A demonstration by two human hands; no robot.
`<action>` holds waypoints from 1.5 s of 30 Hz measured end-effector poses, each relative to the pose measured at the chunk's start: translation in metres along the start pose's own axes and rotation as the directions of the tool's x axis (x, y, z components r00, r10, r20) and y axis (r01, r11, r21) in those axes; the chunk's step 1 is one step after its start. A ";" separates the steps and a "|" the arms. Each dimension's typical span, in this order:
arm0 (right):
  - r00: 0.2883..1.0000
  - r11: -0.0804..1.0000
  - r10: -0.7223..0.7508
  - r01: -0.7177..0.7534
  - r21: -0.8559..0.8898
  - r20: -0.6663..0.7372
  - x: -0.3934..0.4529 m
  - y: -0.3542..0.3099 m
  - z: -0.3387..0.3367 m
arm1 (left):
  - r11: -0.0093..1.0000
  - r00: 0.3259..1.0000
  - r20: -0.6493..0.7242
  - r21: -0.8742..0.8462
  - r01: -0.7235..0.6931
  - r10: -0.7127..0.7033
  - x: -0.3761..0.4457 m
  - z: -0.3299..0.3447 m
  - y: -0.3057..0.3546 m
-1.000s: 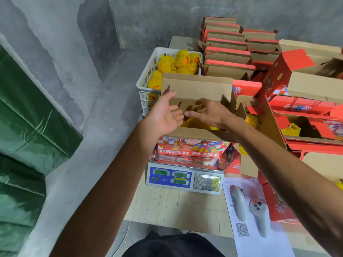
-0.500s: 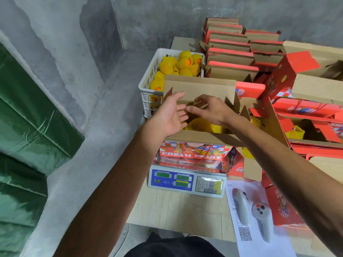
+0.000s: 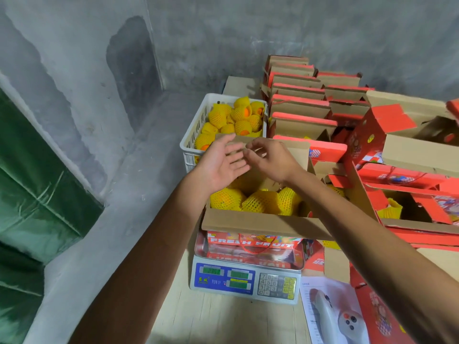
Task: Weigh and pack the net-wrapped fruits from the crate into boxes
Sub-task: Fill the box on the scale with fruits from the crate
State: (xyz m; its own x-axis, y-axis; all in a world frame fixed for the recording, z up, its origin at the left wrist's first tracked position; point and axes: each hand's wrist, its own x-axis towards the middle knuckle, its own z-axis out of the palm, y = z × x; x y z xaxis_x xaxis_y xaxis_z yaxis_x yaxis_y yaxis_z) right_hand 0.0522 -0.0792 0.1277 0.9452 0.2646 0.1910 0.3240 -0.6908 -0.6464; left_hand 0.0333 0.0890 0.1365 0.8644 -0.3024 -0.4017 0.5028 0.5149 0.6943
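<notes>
Head view: an open box (image 3: pixel 263 225) of netted fruits (image 3: pixel 260 201) sits on the scale (image 3: pixel 246 279) at the desk's left edge for weighing, both hands above it, left hand (image 3: pixel 221 165) fingers spread, right hand (image 3: pixel 270 157) fingers loosely curled, holding nothing, near the crate (image 3: pixel 196 122).

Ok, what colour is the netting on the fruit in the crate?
Yellow netting, seen from the head view.

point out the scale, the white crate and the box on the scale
scale (image 3: pixel 224 281), head view, blue display panel on its front.
white crate (image 3: pixel 192 139), head view, slotted left wall.
box (image 3: pixel 260 225), head view, near cardboard flap above the red printed side.
</notes>
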 end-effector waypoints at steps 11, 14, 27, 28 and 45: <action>0.995 0.996 -0.006 -0.003 -0.090 -0.097 0.097 0.019 -0.002 | 0.986 0.986 -0.097 -0.081 -0.146 0.138 0.068 -0.020 0.058; 0.997 0.988 0.070 -0.071 -0.135 -0.013 0.134 0.042 0.003 | 0.973 0.970 -0.153 -0.103 -0.207 0.191 0.098 -0.031 0.076; 0.863 0.774 0.262 0.080 -0.629 0.432 0.279 0.162 0.039 | 0.831 0.919 -0.301 0.554 -0.047 0.253 0.286 -0.110 0.071; 0.846 0.742 0.270 0.122 -0.660 0.460 0.285 0.168 0.044 | 0.793 0.920 -0.297 0.609 -0.025 0.257 0.300 -0.114 0.065; 0.782 0.350 0.273 0.461 -0.815 0.560 0.301 0.193 0.084 | -0.248 0.995 -0.050 0.966 0.070 0.088 0.365 -0.139 0.026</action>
State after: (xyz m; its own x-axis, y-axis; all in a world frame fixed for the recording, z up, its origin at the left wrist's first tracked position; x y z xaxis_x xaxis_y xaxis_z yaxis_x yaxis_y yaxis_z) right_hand 0.3959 -0.0760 -0.0020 0.8061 0.3954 -0.4404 0.5813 -0.6686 0.4637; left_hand 0.3621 0.1038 -0.0755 0.9042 -0.2156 -0.3688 -0.0670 -0.9241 0.3762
